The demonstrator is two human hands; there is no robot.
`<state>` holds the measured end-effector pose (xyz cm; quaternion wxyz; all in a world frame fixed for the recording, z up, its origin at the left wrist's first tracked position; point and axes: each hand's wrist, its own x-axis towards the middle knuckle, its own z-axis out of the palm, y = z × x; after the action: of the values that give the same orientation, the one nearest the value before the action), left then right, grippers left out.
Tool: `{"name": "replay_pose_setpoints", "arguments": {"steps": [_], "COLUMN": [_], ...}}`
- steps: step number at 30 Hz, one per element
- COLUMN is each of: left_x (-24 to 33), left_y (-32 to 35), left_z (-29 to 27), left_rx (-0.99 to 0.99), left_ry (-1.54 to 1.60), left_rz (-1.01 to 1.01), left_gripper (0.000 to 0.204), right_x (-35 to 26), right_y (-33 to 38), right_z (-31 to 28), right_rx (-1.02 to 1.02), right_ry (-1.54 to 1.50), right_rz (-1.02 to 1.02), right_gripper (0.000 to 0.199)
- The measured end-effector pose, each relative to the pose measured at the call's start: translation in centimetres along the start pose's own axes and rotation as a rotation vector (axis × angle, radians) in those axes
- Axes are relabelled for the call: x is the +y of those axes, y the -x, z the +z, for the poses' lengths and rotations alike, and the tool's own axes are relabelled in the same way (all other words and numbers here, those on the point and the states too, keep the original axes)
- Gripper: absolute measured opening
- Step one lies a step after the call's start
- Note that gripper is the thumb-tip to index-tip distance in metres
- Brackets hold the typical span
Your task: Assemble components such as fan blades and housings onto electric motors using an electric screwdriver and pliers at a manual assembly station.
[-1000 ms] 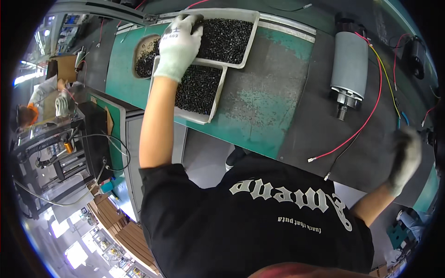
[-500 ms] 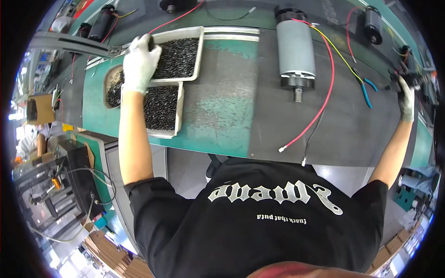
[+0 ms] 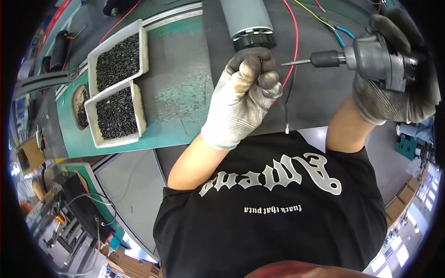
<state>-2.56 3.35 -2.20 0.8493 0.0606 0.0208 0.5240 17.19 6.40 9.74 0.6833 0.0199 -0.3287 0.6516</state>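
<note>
1. Power screwdriver in right hand, right of grey motor; gloved fingers wrapped round the tool body, hiding much of it. Bit points left, toward the left fingertips.
2. Left hand, gloved, just on the person's side of the motor; fingers curled, fingertips pressed together. Possibly a small dark piece pinched there, too small to tell.
3. Motor lies on dark grey work surface, black end cap toward the person; left hand blocks the view just past the cap. Motor's far end cut off by the upper edge.
4. Red wire right of motor, curving toward the person; bit crosses in front, left hand partly blocks the lower stretch.
5. Black wire on the person's side of motor, metal connector at its end.
6. Blue-handled pliers right of motor, beyond red wire, by yellow-green wire.
7. Far tray and near tray left of motor, adjoining, both full of small black parts.
8. Tan bowl farther left of motor, partly blocked by near tray.
9. Worn green mat left of motor, under the trays; metal rail along its far edge.
</note>
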Motion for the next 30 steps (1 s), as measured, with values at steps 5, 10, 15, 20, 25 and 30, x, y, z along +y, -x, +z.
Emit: {"name": "replay_pose_setpoints", "arguments": {"steps": [5, 10, 15, 20, 25, 30], "left_x": [-1.8, -2.3, -2.0, -3.8, -4.0, -3.2], "left_y": [0.4, 1.0, 1.8, 2.0, 1.9, -0.4], "left_z": [0.1, 0.4, 1.2, 0.0, -1.1, -0.5], "left_rx": [0.018, 0.177, 0.319, 0.422, 0.405, 0.598], "left_ry": [0.151, -0.213, -0.773, -0.518, -0.276, -0.222], "left_rz": [-0.058, 0.062, -0.003, -0.017, -0.168, -0.13], "left_gripper": [0.024, 0.019, 0.019, 0.024, 0.029, 0.027], "right_x": [3.2, 2.3, 0.8, 1.2, 2.2, 1.1], "right_y": [0.6, 1.2, 1.9, 2.5, 4.0, 2.9], "right_z": [0.9, 0.0, -2.2, -3.5, -4.3, -5.1], "right_rx": [-0.037, -0.045, -0.015, 0.011, 0.048, 0.05], "right_ry": [0.5, 0.231, 0.074, -0.03, 0.337, 0.321], "right_rz": [-0.326, 0.069, 0.237, 0.235, 0.029, 0.033], "right_gripper": [0.026, 0.024, 0.024, 0.025, 0.029, 0.034]}}
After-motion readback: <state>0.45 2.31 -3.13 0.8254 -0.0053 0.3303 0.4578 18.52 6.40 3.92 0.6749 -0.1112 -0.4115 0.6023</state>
